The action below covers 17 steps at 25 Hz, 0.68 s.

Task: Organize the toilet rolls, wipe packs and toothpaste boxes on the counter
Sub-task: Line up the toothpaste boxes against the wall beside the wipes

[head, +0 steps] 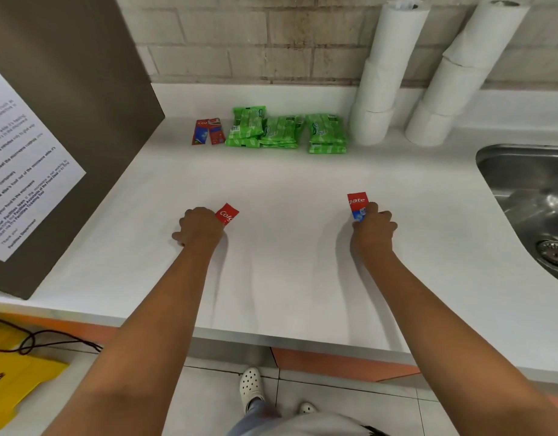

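We have the toilet rolls [394,73] stacked and wipe packs [284,132] lined up at the counter [287,262] back; our left grip [199,228] and right grip [373,229] each clamp a toothpaste box [228,214], left to join the two [208,131] already placed

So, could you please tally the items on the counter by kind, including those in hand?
Toothpaste boxes: 4, two at the back, one in the left hand, one in the right hand.
Wipe-pack stacks: 3.
Toilet-roll stacks: 2.
Total: 9.
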Motion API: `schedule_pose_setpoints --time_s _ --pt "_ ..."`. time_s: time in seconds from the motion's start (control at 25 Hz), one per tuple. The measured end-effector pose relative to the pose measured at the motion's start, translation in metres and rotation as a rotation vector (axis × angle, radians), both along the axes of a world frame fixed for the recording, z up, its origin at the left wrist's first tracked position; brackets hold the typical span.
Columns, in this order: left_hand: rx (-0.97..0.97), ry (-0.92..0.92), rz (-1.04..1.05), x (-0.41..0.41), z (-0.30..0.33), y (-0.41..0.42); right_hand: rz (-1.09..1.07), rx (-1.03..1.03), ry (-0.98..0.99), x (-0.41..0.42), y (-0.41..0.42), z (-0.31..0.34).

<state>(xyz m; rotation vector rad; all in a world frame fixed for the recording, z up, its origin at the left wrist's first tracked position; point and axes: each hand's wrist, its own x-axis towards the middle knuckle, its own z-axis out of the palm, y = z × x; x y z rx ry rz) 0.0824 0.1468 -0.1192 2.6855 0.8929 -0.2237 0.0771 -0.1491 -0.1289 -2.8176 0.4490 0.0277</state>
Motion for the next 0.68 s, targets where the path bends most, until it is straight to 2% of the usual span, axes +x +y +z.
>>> schedule_pose_setpoints --time_s 0.08,0.2,0.44,0.56,0.68 --pt "-0.03 0.057 0.011 0.005 0.005 0.003 -0.036 0.119 -0.001 -0.001 -0.001 0.003" --pt "-0.085 0.069 -0.099 0.01 0.002 0.01 -0.095 0.315 -0.025 -0.005 -0.003 0.005" --pt "-0.222 -0.16 -0.115 -0.01 0.011 0.003 0.118 0.174 -0.002 -0.014 0.019 0.013" --pt "-0.308 -0.28 -0.188 -0.022 0.01 -0.002 0.152 0.29 0.025 -0.012 0.041 0.019" --pt "-0.454 -0.255 -0.151 -0.016 0.016 0.006 0.174 0.495 0.077 -0.006 0.068 0.026"
